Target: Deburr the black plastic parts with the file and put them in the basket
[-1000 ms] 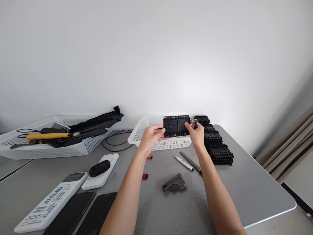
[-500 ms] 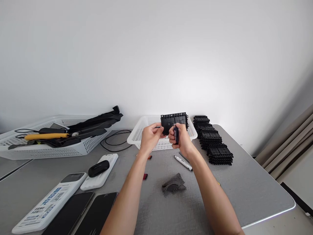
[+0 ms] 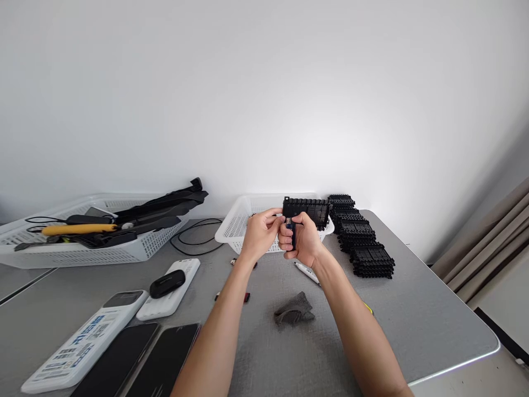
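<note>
Head view: left hand [image 3: 260, 234] fingers and right hand [image 3: 303, 240] fingers grip a black module [image 3: 308, 209] above the white basket [image 3: 237, 223].

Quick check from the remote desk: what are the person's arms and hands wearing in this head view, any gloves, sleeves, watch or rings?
Both forearms are bare as far as the frame shows; no sleeve edge comes into view. The left hand and the right hand have no gloves. No watch, band or bracelet shows on either wrist. The fingers are too small and blurred to rule out a ring.
</note>
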Available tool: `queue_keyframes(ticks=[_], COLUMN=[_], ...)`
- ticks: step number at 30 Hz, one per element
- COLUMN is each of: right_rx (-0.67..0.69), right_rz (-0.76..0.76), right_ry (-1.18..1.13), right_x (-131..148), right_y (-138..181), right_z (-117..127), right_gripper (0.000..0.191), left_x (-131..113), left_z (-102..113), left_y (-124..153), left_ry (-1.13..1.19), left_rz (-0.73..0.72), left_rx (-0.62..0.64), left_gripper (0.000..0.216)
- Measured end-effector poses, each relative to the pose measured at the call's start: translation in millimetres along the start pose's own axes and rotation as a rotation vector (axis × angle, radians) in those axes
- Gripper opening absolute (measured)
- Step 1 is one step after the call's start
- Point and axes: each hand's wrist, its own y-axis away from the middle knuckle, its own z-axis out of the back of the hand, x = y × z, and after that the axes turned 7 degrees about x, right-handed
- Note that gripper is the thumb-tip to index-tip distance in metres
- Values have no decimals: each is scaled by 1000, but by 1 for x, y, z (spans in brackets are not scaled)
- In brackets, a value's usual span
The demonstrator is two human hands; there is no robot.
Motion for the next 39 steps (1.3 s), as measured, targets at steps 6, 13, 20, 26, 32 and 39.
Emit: queue_keyframes(ticks=[6,13,20,26,32,39], right_rx=[9,33,28,-19,-54,-62], right_rz=[-6,-2,-1,21,65,100], right_ry=[-46,-142,-205,-251,-298,-326], right_x=[1,0,4,13,21,25], right_y=[-1,-3,0,8,16,20], right_z=[3,9,14,21,33,40], right_gripper=[22,19,20,20,21,22], left_x=[-3,-5,1,4,9,15], left_z=[-1,-2,3,10,14,16], left_y=[1,2,1,2,1,0], left_ry=[-8,-22,59,116,110,122], left_rz=[-34,-45,-25,22,48,58], left_rx=[21,8,-18,-63,-81,-82], left_gripper=[35,33,36,41,45,48])
